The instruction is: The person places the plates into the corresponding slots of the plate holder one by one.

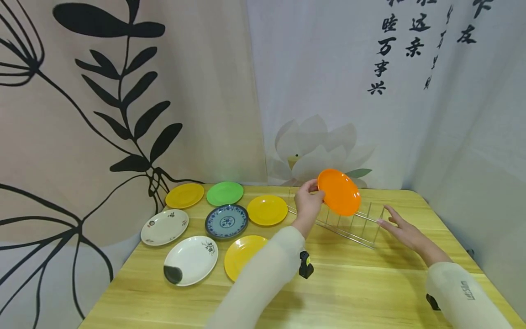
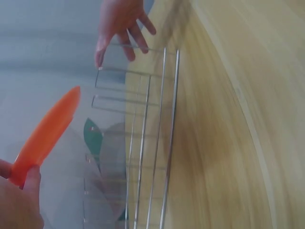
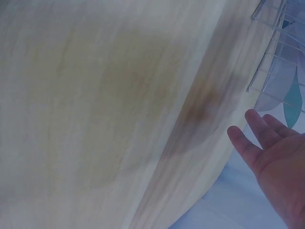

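Note:
An orange plate (image 1: 339, 192) is tilted in the air above a wire dish rack (image 1: 349, 235). My left hand (image 1: 308, 203) pinches its left edge between thumb and fingers; the left wrist view shows the orange plate (image 2: 47, 136) nearly edge-on. At the rack's right end is my right hand (image 1: 404, 230), fingers spread and extended. In the left wrist view this right hand (image 2: 125, 28) is close to the rack's end wires, and whether it touches them I cannot tell. The right wrist view has the right hand (image 3: 281, 162) with straight fingers beside the rack (image 3: 267, 62).
Left of the rack lie several plates: yellow (image 1: 267, 210), green (image 1: 224, 193), blue-patterned (image 1: 227, 221), white with a dark patch (image 1: 191, 260), and white with small prints (image 1: 165, 227). My left sleeve partly covers another yellow plate (image 1: 242, 253). Printed curtains (image 1: 213, 114) hang behind the wooden table (image 1: 349, 292).

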Tool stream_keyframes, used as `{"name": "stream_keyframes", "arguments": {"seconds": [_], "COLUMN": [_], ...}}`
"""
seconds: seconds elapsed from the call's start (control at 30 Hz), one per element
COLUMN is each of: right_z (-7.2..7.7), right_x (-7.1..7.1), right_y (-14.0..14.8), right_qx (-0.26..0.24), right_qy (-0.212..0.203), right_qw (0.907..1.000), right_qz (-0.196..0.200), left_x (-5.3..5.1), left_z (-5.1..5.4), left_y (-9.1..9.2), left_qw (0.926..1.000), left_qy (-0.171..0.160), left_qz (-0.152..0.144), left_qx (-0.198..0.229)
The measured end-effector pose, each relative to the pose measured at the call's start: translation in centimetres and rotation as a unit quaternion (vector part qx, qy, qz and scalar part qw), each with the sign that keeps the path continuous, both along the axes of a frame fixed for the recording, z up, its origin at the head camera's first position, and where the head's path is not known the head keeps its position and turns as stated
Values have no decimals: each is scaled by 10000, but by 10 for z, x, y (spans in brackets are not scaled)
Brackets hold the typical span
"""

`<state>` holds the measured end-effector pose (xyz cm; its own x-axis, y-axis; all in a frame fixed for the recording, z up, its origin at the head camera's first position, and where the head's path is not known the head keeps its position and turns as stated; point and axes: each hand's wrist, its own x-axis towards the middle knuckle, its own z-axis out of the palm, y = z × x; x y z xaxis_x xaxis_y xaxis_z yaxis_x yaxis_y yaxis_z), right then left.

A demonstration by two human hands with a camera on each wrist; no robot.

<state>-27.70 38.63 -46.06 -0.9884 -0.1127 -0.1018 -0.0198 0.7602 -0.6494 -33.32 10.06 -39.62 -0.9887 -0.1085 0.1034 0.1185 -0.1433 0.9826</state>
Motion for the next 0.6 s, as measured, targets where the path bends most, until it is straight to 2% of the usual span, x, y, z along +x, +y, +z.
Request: {"name": "stream_keyframes", "arguments": {"seconds": [0.2,0.4,0.6], "right_z": [0,0,0], "right_x": [0,0,1], "right_y": [2,3,1], "right_qx": [-26,4,-26], "right_qy": [-53,-82,-94], "right_qw": [10000,10000,10000], "right_qz": [-30,-29,-17], "left_x": [3,6,10], "left_z": [-3,-5,-4], "left_y": [24,44,55], "left_qw": [9999,9991,9968], "left_qy": [98,313,593], "left_qz": [-40,34,41], "left_qx": [-8,-282,-531]}}
